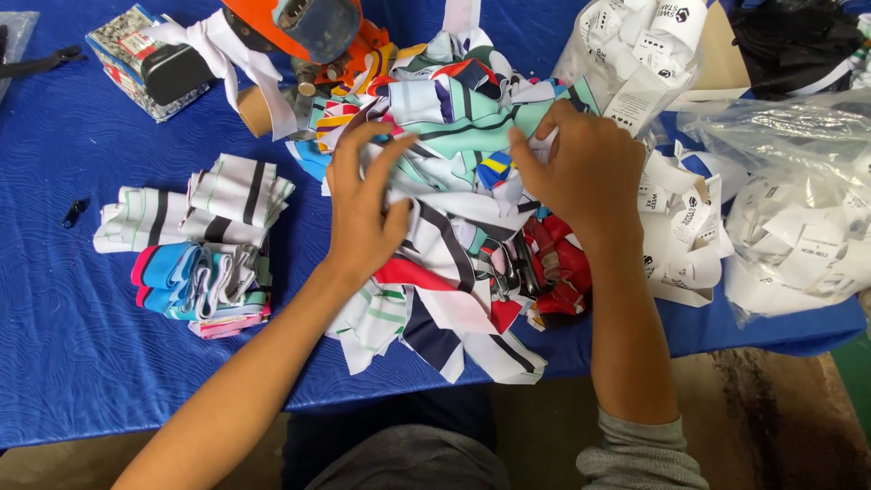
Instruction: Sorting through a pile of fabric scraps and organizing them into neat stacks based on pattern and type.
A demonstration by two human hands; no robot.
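A loose heap of coloured striped fabric strips (454, 209) lies in the middle of the blue table (63, 363). My left hand (363, 200) rests on the heap's left side, fingers curled around white and mint strips. My right hand (576, 168) presses on the heap's upper right, pinching a strip near the mint piece. Both hands are in the same pile, about a hand's width apart.
Folded striped strips (195, 240) are stacked to the left. An orange tool (304, 32) and a patterned box (136, 59) stand at the back. Clear bags of white paper tags (798, 218) fill the right side. The table's front edge runs just before my body.
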